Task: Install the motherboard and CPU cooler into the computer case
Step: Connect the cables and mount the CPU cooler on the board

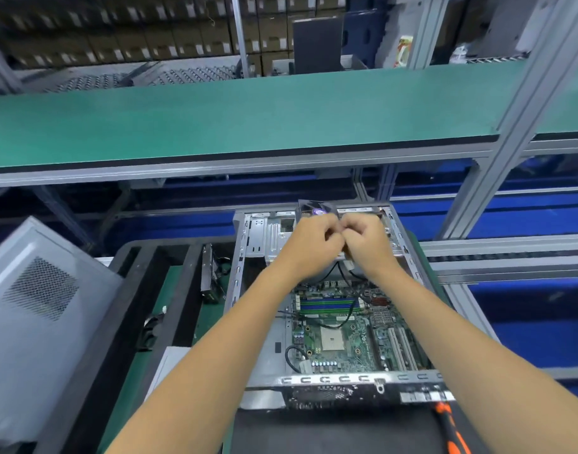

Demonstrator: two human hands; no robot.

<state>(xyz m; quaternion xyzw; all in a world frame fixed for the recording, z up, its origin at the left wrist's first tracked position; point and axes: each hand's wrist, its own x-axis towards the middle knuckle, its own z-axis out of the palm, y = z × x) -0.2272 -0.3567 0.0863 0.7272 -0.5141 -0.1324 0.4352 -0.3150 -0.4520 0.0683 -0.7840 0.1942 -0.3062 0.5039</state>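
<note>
An open grey computer case [238,270] lies flat in front of me. The green motherboard [343,335] sits inside it, with a bare CPU socket [332,339] and blue and green memory slots. Both hands are raised together over the far end of the case. My left hand [314,239] and my right hand [366,239] have their fingers curled and pinch something small between them, where black cables [348,280] with a white connector hang down. A black fan [315,209] shows just behind my hands. What exactly the fingers hold is hidden.
A grey case side panel [35,306] leans at the left. A black drive [209,273] and loose parts lie on the green mat left of the case. An orange-handled tool [451,427] lies at the lower right. A green conveyor shelf [248,116] runs across above.
</note>
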